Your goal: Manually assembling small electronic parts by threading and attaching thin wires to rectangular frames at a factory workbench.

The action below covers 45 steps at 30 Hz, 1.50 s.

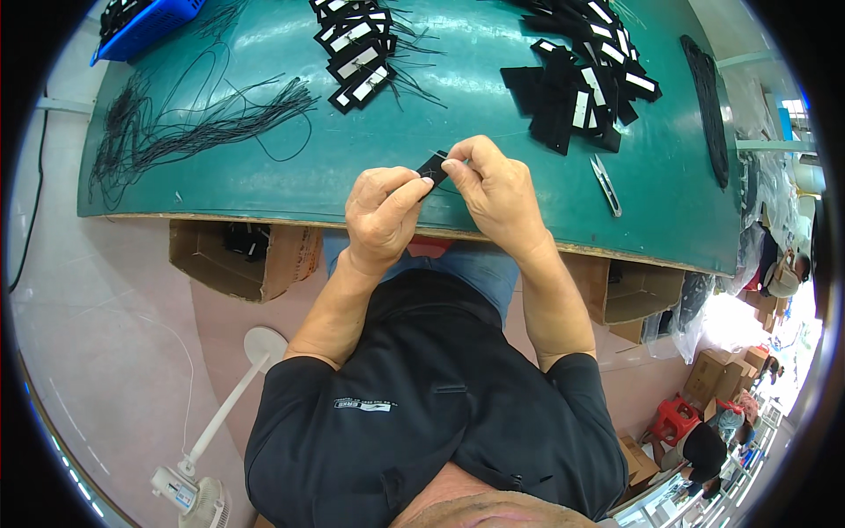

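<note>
Blue basket (pixel 145 26) at 11 o'clock, on the far left corner of the green table (pixel 264 167)
Loose bundle of black cords (pixel 176 128) at 10 o'clock on the table, strands fanned toward the right
Open cardboard box (pixel 238 255) under the table edge, at 9 o'clock from the hands
White floor fan (pixel 198 493) at 7 o'clock on the pale floor
Stack of black tags with white labels (pixel 356 57) at 12 o'clock, cords trailing off it

Left hand (pixel 380 216) just left of centre, over the near table edge; fingers curled, thumb and forefinger pressed onto the lower end of a small black tag (pixel 433 167)
Black tag held between both hands, above the table surface, tilted, upper end toward 1 o'clock
Right hand (pixel 495 189) just right of centre, fingers (pixel 458 163) pinching the upper end of the same tag; fingertips of the two hands nearly touching

Larger heap of black tags (pixel 581 79) at 1 o'clock
Small thread snips (pixel 606 185) at 3 o'clock from the right hand, lying flat on the table, well apart from it
Long black strip (pixel 709 106) at 2 o'clock near the right table edge
Second open cardboard box (pixel 634 295) under the table at 4 o'clock
</note>
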Available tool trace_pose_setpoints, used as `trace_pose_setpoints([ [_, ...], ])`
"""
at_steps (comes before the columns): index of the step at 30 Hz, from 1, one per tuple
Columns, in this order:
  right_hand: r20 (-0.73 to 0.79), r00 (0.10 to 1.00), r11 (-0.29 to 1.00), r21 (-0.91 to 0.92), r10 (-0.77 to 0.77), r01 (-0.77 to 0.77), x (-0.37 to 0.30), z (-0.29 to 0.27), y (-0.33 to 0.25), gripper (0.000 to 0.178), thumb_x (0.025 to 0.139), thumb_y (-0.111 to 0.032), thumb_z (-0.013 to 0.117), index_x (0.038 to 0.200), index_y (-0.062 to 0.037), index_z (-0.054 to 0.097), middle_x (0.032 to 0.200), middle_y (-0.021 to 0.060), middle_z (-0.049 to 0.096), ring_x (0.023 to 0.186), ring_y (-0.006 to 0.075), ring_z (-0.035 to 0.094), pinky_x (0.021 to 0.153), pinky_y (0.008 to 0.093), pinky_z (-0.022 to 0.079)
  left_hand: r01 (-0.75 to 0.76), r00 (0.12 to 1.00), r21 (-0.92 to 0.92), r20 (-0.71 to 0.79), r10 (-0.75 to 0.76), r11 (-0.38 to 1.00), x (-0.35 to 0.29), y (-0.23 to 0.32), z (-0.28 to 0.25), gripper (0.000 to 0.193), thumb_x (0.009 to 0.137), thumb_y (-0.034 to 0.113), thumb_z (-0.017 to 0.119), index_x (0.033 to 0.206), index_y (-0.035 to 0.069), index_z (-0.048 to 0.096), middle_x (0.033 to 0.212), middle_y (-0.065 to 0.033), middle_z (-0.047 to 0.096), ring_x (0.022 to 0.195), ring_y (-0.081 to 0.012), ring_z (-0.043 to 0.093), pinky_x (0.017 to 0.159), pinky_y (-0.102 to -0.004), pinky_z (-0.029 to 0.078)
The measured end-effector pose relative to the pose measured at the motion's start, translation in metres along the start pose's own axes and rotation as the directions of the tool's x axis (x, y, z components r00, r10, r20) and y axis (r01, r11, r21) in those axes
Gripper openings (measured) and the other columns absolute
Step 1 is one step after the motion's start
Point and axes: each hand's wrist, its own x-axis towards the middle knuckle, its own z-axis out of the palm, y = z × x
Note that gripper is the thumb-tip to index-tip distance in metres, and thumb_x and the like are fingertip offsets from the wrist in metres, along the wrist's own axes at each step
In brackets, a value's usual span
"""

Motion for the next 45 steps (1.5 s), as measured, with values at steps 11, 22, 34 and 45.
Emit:
trace_pose_setpoints([
  [11, -0.037, 0.998, 0.971, 0.233, 0.06, -0.05, -0.017, -0.009, 0.002, 0.012, 0.097, -0.001, 0.063, 0.108, -0.0001, 0.068, 0.079, 0.0064, 0.073, 0.06, 0.0107, 0.061, 0.058, 0.0244, 0.05, 0.012, 1.0, -0.009, -0.01, -0.012, 1.0, -0.002, -0.001, 0.001, 0.038, 0.067, -0.01, 0.078, 0.1, 0.007, 0.074, 0.098, -0.0062, 0.067, 0.085, -0.0245, 0.066, 0.07, -0.034, 0.054],
  [22, -0.061, 0.993, 0.948, 0.309, 0.099, -0.076, -0.031, -0.015, -0.004, 0.01, 0.091, 0.005, 0.065, 0.1, 0.0022, 0.071, 0.085, 0.0073, 0.074, 0.067, 0.0086, 0.062, 0.059, 0.0224, 0.048, 0.017, 1.0, -0.021, 0.003, -0.017, 1.0, -0.003, -0.001, 0.002, 0.039, 0.067, -0.011, 0.078, 0.101, 0.006, 0.073, 0.099, -0.0077, 0.067, 0.085, -0.0255, 0.067, 0.068, -0.0339, 0.055],
  [34, -0.178, 0.981, 0.995, 0.045, -0.078, 0.087, -0.029, -0.013, -0.002, 0.008, 0.085, 0.006, 0.069, 0.092, 0.0014, 0.069, 0.08, 0.0115, 0.069, 0.063, 0.0191, 0.064, 0.058, 0.0288, 0.049, 0.004, 0.999, -0.008, 0.033, -0.004, 1.0, -0.002, 0.0, 0.002, 0.039, 0.067, -0.012, 0.078, 0.101, 0.006, 0.073, 0.1, -0.008, 0.067, 0.086, -0.0257, 0.067, 0.069, -0.034, 0.055],
  [45, -0.205, 0.971, 0.992, -0.043, -0.125, 0.119, -0.031, -0.013, -0.004, 0.008, 0.082, 0.006, 0.069, 0.088, 0.0, 0.068, 0.077, 0.0125, 0.068, 0.062, 0.0246, 0.064, 0.056, 0.0323, 0.049, -0.002, 0.998, -0.015, 0.06, 0.003, 1.0, -0.004, -0.001, 0.002, 0.036, 0.07, -0.013, 0.079, 0.101, 0.005, 0.074, 0.101, -0.0103, 0.068, 0.088, -0.0252, 0.067, 0.073, -0.0322, 0.056],
])
